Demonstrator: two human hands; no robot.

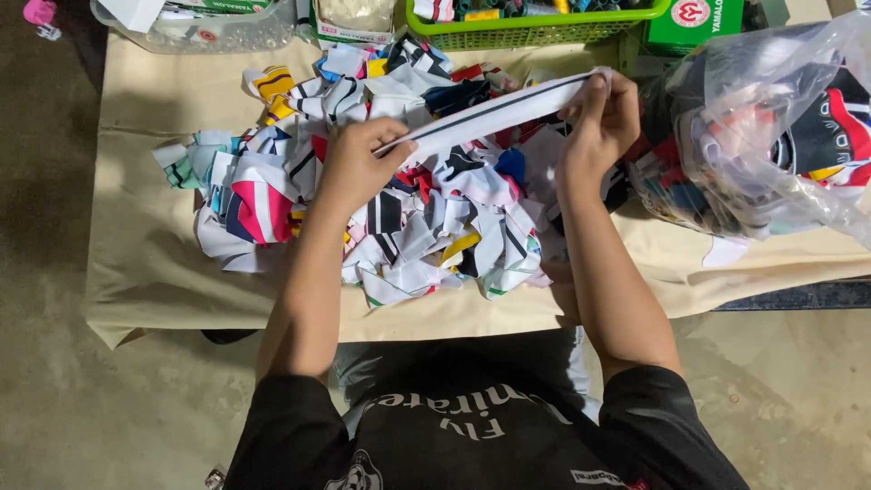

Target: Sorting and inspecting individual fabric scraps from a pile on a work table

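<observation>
A white fabric strip (pixel 494 113) with a dark stripe is stretched between both hands above the table. My left hand (pixel 356 163) pinches its near-left end. My right hand (pixel 601 122) grips its far-right end. Below the strip lies a heap of multicoloured fabric scraps (pixel 399 218), white, black, red, yellow and blue, spread over the beige cloth-covered table (pixel 145 254).
A clear plastic bag (pixel 771 136) stuffed with coloured fabric sits at the right. A green basket (pixel 535 27), a clear plastic tray (pixel 209 32) and a green box (pixel 694 23) line the far edge. Concrete floor (pixel 109 417) surrounds the table.
</observation>
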